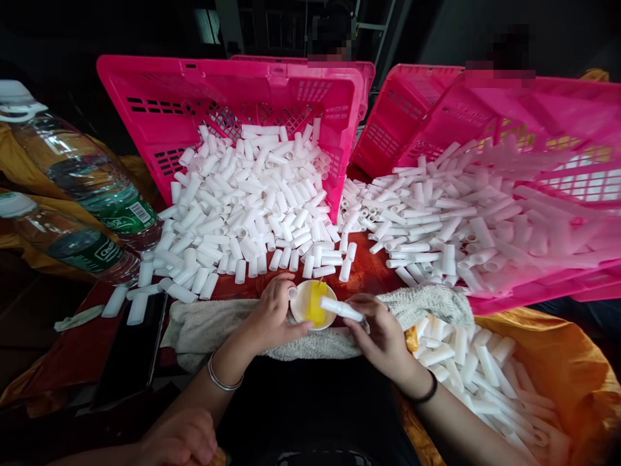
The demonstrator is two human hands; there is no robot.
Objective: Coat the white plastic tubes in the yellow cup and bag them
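My left hand [272,315] is curled round a short white plastic tube [292,293], whose open end shows by the fingertips. The thumb reaches along the near rim of a small white bowl [301,299]. In the bowl is something flat and bright yellow [316,303]; what it is I cannot tell. My right hand [381,333] grips a longer white tube [342,309] between thumb and fingers, its far end above the bowl's right side. The bowl stands by a grey towel [208,323] along the table's near edge.
Two pink crates [354,84] [509,103] lie tipped, white tubes [257,188] spilling out. Left are water bottles [97,168] and a dark phone-like slab [129,356]. An orange cloth-lined container [572,362] holds tubes at right. Another person's hand [179,440] is lower left.
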